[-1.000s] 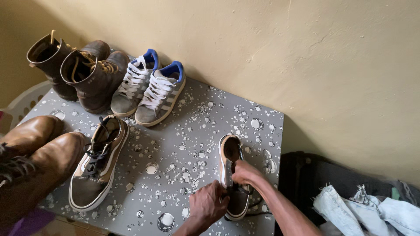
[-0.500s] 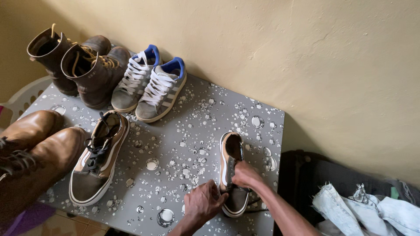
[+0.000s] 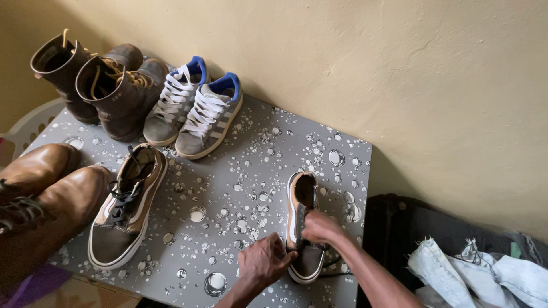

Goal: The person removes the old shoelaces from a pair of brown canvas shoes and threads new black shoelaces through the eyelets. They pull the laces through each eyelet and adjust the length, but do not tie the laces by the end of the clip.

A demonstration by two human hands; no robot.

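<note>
bare table middle (image 3: 228, 188), shoes (image 3: 194, 111) behind

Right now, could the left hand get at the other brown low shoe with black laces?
Probably yes: the left hand is on the shoe being worked on, and only bare table separates it from the laced shoe.

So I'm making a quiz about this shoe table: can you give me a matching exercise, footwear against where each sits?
Things:
1. dark brown boots
2. grey sneakers with white laces
3. tan boots
4. shoe under both hands

Places:
A. left edge of the table
B. near right part of the table
C. far left corner, by the wall
D. by the wall, right of the dark boots

Pairs: 1-C, 2-D, 3-A, 4-B
</note>
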